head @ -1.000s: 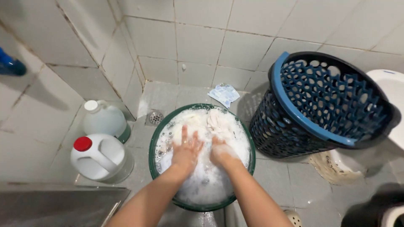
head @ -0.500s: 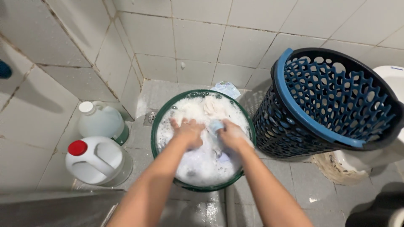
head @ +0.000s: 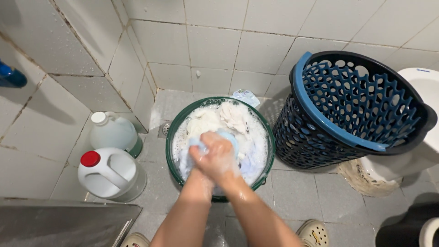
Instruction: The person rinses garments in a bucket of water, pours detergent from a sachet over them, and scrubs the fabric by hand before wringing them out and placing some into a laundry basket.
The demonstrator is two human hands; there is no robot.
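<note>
A green round basin (head: pixel 170 137) full of suds and wet laundry stands on the grey tiled floor. Over its near half my left hand (head: pixel 204 161) and my right hand (head: pixel 225 155) are pressed together, both closed on a light blue cloth (head: pixel 227 135) that bulges out above and beside the fingers. Foam covers both hands. White garments (head: pixel 231 116) lie soaked in the far half of the basin.
A dark blue perforated laundry basket (head: pixel 356 107) stands tilted right of the basin. Two white plastic jugs stand left: one with a red cap (head: pixel 109 174), one with a white cap (head: pixel 112 131). A white toilet (head: pixel 423 132) stands far right. A crumpled packet (head: pixel 246 96) lies behind the basin.
My hands have come together from lying flat apart on the suds, pulled toward me and bunched the light blue cloth up between them.
</note>
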